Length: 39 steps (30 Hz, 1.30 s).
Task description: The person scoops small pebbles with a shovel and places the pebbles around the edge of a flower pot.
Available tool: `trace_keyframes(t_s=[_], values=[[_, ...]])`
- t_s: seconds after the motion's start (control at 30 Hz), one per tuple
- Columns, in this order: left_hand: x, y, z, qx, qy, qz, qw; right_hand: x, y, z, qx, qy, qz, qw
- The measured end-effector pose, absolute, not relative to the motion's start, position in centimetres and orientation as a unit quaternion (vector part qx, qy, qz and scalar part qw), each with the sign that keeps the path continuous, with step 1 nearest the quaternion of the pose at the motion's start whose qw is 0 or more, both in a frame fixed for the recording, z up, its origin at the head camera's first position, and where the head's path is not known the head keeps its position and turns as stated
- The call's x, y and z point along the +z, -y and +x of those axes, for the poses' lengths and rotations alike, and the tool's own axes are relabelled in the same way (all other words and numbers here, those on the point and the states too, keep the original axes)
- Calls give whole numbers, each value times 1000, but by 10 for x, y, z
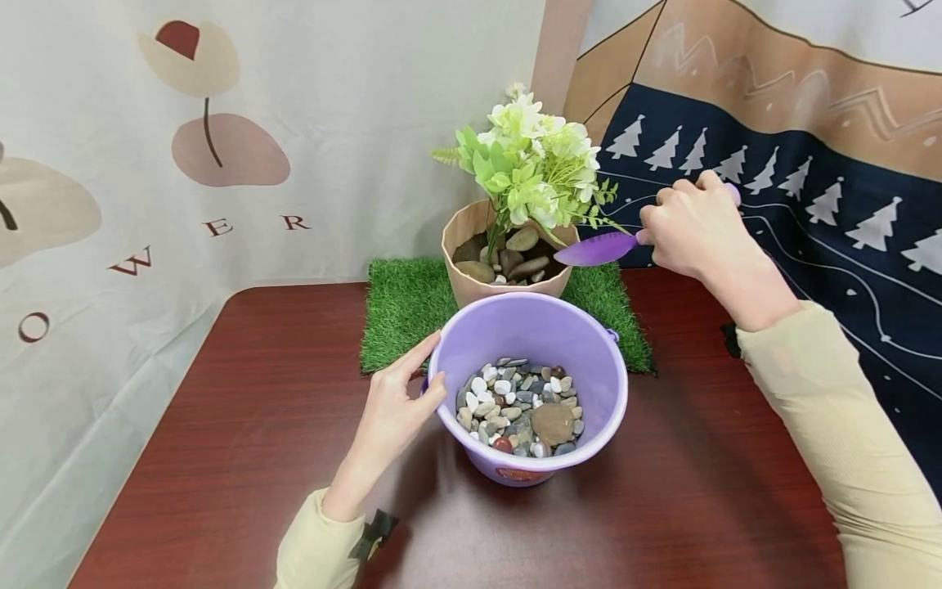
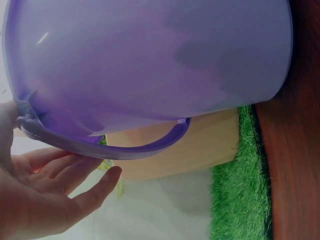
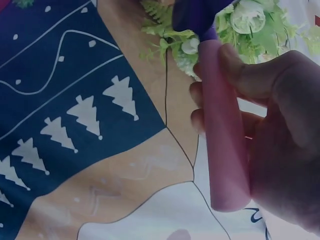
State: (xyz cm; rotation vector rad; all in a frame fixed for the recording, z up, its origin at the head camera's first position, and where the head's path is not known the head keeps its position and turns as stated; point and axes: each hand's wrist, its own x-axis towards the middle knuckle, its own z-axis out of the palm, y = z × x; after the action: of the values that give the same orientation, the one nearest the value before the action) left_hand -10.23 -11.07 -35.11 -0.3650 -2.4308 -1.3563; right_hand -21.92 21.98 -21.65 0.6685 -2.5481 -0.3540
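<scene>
My left hand [image 1: 397,401] holds the rim of a purple bucket [image 1: 526,315] at its left side, thumb at the edge, other fingers loosely extended beside the hanging bucket handle [image 2: 145,151]. Inside the bucket lie pebbles [image 1: 508,409], white, grey and reddish, with a larger flat brown stone [image 1: 553,424]. My right hand [image 1: 695,225] grips the pink handle [image 3: 225,130] of a small garden trowel. The trowel's purple blade [image 1: 596,249] points left, overlapping the right rim of a faceted beige flowerpot [image 1: 508,290]. In the pot, stones [image 1: 524,240] surround leafy stems with white flowers [image 1: 533,155].
Artificial grass mat [image 1: 401,307] lies under the pot, behind the bucket. All stand on a reddish-brown wooden table [image 1: 294,425]. A pale printed curtain [image 1: 331,123] hangs behind, and a dark cloth with white trees [image 1: 809,229] hangs at the right.
</scene>
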Motion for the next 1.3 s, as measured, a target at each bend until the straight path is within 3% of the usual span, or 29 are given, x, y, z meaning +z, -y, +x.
trace_keyframes(t_s=[0.17, 0.4, 0.57, 0.87, 1.3], values=[[-351, 111, -102, -476, 854, -127, 166, -220, -225, -209, -114, 933, 233, 250], [-352, 111, -103, -473, 856, -129, 167, -234, -233, -189, -76, 878, 299, 365], [-352, 111, -103, -476, 852, -131, 174, -235, -231, -176, -81, 844, 360, 389], [-352, 110, -104, -491, 844, -132, 170, -241, -212, -168, -137, 789, 458, 387], [-353, 110, -105, -494, 843, -130, 166, -263, -181, -158, -279, 720, 542, 331]])
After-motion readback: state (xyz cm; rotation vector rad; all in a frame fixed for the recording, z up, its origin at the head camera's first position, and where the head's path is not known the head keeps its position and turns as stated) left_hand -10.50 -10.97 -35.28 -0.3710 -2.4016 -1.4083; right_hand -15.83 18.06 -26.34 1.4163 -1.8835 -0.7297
